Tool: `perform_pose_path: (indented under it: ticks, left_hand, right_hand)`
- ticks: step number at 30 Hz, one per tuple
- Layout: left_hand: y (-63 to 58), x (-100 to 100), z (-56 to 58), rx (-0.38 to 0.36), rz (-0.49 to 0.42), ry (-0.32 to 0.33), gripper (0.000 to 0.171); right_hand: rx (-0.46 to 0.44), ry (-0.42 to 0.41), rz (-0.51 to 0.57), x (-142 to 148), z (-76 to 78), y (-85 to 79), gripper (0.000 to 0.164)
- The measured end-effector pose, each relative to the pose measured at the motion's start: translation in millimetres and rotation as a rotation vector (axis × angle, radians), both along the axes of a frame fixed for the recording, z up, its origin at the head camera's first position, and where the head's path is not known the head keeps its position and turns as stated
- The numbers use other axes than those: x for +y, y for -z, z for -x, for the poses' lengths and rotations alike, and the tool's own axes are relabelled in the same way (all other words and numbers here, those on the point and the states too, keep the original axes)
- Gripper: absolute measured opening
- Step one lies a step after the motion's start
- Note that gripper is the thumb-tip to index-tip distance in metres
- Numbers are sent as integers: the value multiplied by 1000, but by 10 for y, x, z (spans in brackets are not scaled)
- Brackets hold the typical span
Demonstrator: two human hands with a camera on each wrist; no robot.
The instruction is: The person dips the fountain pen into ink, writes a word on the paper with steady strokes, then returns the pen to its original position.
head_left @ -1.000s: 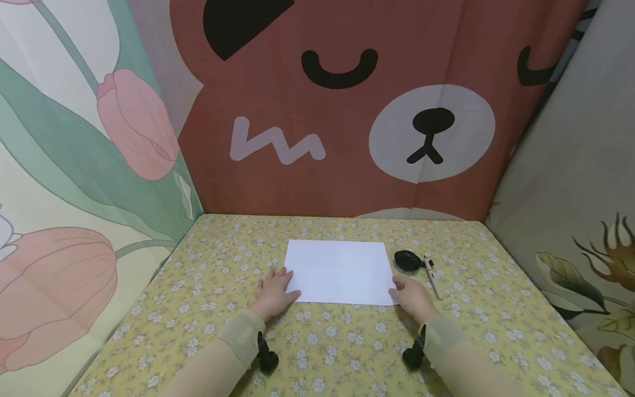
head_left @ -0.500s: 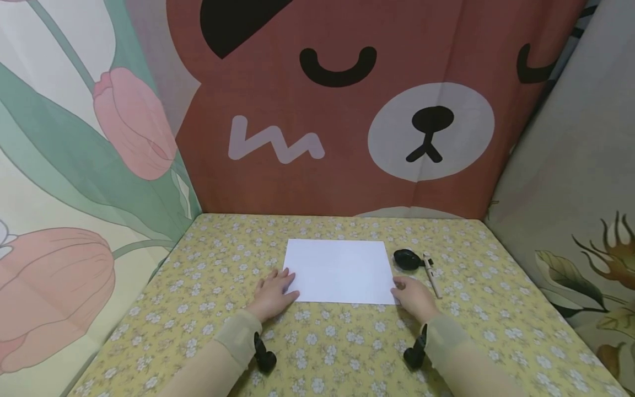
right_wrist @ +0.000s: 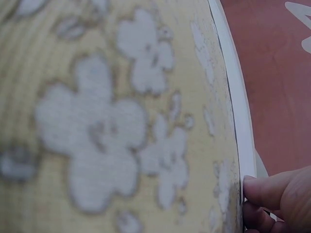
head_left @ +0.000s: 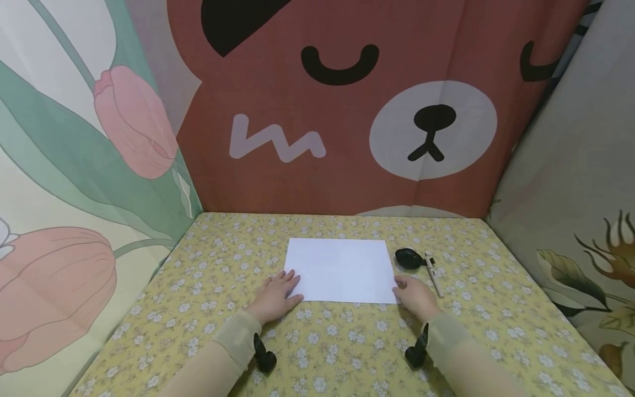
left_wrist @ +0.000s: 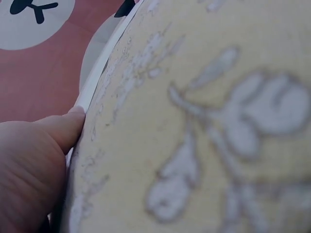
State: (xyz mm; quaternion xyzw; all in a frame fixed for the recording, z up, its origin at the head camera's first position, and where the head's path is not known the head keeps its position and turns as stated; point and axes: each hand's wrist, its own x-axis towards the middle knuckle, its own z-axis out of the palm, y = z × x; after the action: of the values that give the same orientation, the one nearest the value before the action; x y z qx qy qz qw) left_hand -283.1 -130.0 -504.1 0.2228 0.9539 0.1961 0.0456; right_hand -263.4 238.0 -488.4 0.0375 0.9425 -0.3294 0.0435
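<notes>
A blank white sheet of paper [head_left: 342, 270] lies flat on the floral tablecloth, wider than it is deep. My left hand [head_left: 274, 298] rests on its near left corner, fingers spread and fairly straight, thumb at the near edge. In the left wrist view, the thumb [left_wrist: 68, 127] touches the paper's rim [left_wrist: 99, 68]. At the near right corner, my right hand [head_left: 415, 298] pinches the sheet's edge between thumb and curled fingers. The right wrist view has that thumb [right_wrist: 269, 190] on the paper's rim [right_wrist: 238, 97], with the other fingers curled below.
Right of the sheet lies a rounded black object [head_left: 409, 258]. Beside it is a slim, pale pen-like stick [head_left: 434, 275] with a dark piece at its far end. Printed cloths hang behind and along both sides of the table [head_left: 198, 331].
My left hand has slid slightly right, its fingers now further over the paper. The right hand keeps its place at the right corner, and the sheet has hardly moved.
</notes>
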Motion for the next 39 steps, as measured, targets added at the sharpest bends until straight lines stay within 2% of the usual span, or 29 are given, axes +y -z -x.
perform_pose_path:
  ticks: [4,13,19,23,33,39]
  left_hand:
    - [-6,15,-13,25,34,8,59]
    - [-72,32,-70,16,37,-3,58]
    - [-72,19,-80,24,36,-4,58]
    - [-70,0,-78,22,17,-6,58]
    - [-19,-18,-27,28,18,3,59]
    - [-5,2,-31,18,12,12,59]
  right_hand:
    - [0,-5,-15,6,-2,-22,43]
    - [34,-35,23,117,-60,-146,44]
    - [137,112,-33,367,-85,-258,36]
    - [172,222,-47,495,-19,-278,33]
    - [128,383,7,607,90,-118,33]
    - [81,399,-8,665,108,6,36]
